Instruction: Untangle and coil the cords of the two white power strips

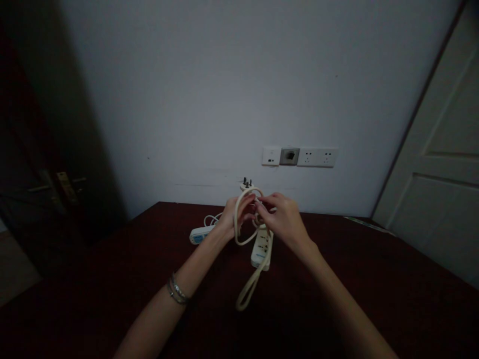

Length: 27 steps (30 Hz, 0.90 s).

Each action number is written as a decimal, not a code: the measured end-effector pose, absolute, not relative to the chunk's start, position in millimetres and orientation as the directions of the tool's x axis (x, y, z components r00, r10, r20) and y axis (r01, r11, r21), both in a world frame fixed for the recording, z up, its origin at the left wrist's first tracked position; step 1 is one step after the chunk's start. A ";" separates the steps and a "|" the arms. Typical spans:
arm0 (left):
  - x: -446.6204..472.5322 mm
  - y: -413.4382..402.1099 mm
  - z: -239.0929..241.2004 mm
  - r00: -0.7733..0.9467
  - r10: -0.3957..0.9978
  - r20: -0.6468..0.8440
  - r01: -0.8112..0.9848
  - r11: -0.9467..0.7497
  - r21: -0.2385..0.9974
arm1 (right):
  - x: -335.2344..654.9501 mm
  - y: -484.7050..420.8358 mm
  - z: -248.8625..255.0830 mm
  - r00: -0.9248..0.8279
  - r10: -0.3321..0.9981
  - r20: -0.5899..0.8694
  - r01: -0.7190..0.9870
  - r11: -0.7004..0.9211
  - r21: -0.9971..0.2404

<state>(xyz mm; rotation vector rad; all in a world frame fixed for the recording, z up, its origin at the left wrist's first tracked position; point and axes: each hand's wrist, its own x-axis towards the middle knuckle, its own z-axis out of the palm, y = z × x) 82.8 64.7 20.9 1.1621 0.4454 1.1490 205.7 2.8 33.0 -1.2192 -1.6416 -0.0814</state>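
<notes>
My left hand (235, 213) is closed around a looped off-white power cord (237, 224), with a three-pin plug (247, 186) sticking up above its fingers. Beside it, my right hand (281, 213) pinches part of the cord, and the fingertips of both hands meet. Something thin and white shows between them, too small to make out. Below the hands lies a white power strip (261, 252) on the dark red table, partly covered by cord. A doubled loop of cord hangs down in front of it.
A second white power strip (200, 235) with blue markings lies left of my left wrist, its thin white cable (212, 218) behind it. Wall sockets (317, 157) sit above the table (329, 279). A door with a handle (67, 187) stands left, a pale door (445, 149) right.
</notes>
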 end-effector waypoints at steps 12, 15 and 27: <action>80.9 70.4 17.6 0.649 0.676 0.350 -0.178 -0.312 0.933 | 240.2 18.1 31.5 0.181 0.945 0.274 -0.097 0.294 -0.951; 80.9 63.8 19.2 0.651 0.614 0.446 -0.150 -0.472 0.869 | 227.5 17.4 28.6 0.079 0.976 0.203 0.016 0.203 -0.979; 81.4 54.6 19.4 0.617 0.582 0.530 -0.234 -0.507 0.830 | 236.7 5.7 29.2 -0.418 0.908 0.005 -0.002 0.004 -1.000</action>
